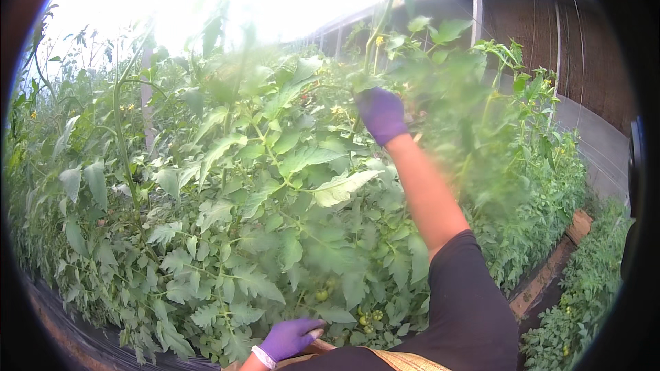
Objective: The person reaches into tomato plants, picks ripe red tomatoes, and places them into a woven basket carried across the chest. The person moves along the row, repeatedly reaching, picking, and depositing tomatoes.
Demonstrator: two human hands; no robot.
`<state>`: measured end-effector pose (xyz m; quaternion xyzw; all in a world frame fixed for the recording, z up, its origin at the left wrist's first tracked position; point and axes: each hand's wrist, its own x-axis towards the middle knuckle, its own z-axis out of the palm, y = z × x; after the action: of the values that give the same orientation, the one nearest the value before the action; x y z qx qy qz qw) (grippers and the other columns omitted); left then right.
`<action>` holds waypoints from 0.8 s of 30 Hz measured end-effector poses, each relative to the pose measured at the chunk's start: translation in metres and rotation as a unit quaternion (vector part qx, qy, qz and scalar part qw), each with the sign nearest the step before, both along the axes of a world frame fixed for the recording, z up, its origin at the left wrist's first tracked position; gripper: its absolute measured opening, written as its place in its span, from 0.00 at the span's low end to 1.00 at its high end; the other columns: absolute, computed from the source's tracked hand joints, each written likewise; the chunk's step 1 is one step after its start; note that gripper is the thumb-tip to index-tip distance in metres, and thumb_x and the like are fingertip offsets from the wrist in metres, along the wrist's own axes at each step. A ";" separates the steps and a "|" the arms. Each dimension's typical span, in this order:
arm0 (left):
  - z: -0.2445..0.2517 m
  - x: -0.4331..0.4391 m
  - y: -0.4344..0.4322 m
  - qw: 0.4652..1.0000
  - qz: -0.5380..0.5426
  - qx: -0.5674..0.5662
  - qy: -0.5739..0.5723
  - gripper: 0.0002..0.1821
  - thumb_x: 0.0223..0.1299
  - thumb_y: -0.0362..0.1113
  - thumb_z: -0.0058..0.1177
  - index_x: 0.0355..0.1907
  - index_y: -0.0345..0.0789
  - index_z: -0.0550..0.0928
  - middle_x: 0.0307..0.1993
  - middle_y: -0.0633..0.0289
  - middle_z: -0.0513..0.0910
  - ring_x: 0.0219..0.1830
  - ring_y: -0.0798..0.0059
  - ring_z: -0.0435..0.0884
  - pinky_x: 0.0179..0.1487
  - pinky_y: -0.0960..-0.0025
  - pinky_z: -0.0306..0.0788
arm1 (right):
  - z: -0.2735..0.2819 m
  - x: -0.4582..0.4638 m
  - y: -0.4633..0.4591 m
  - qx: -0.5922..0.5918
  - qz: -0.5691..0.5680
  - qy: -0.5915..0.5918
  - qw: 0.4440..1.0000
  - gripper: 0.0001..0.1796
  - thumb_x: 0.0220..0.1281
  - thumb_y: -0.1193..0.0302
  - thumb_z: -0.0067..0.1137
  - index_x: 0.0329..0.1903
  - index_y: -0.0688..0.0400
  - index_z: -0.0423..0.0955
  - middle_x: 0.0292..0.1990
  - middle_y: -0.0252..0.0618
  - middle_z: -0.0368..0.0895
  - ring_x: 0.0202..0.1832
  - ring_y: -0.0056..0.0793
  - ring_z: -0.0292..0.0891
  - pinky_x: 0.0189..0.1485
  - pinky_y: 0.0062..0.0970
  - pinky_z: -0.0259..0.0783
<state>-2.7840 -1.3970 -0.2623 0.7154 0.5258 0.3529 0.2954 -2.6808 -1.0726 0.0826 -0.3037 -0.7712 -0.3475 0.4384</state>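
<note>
My right hand (382, 113), in a purple glove, is raised into the upper part of a tomato plant and closed about a tomato stem (379, 33); its fingertips are hidden behind the hand and leaves. Low at the front, my left hand (293, 339), also gloved in purple, is beside a brown edge near my waist; whether it grips this is not clear. Green tomatoes (370, 318) hang among the leaves to the right of my left hand. Broad tomato leaves (309, 159) fill the middle of the view.
A wooden post (476, 2) and a brown wall (593, 46) stand at the back right. Black plastic sheet (103, 342) runs along the ground at the lower left. A dirt path (541, 273) lies between rows at the right. A woven strap (407, 359) crosses my front.
</note>
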 end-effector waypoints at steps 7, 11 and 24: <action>0.076 -0.016 -0.006 0.995 -0.092 0.038 -0.028 0.18 0.68 0.43 0.53 0.56 0.39 0.81 0.45 0.54 0.85 0.46 0.61 0.84 0.51 0.66 0.76 | -0.050 -0.005 0.009 -0.084 0.371 0.284 0.880 0.13 0.61 0.64 0.60 0.46 0.54 0.82 0.37 0.42 0.86 0.37 0.38 0.83 0.39 0.32 0.74; 0.144 -0.012 -0.009 0.978 -0.134 0.146 -0.058 0.17 0.66 0.34 0.55 0.57 0.36 0.80 0.43 0.56 0.86 0.44 0.67 0.85 0.49 0.69 0.77 | -0.059 -0.007 0.006 -0.180 0.332 0.329 0.866 0.13 0.64 0.67 0.58 0.48 0.57 0.81 0.37 0.39 0.86 0.36 0.26 0.81 0.41 0.27 0.74; 0.488 -0.018 0.192 0.839 0.044 0.520 -0.151 0.33 0.64 0.42 0.57 0.66 0.27 0.67 0.52 0.51 0.79 0.38 0.74 0.82 0.42 0.74 0.77 | -0.006 0.093 -0.185 -0.281 0.501 0.154 0.804 0.15 0.59 0.83 0.59 0.50 0.62 0.78 0.40 0.34 0.84 0.42 0.18 0.80 0.48 0.20 0.76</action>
<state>-2.8016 -1.2051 0.2255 0.6777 0.2448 0.6908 -0.0607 -2.5880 -1.2573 0.0769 -0.0346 -0.8024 0.2032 0.5601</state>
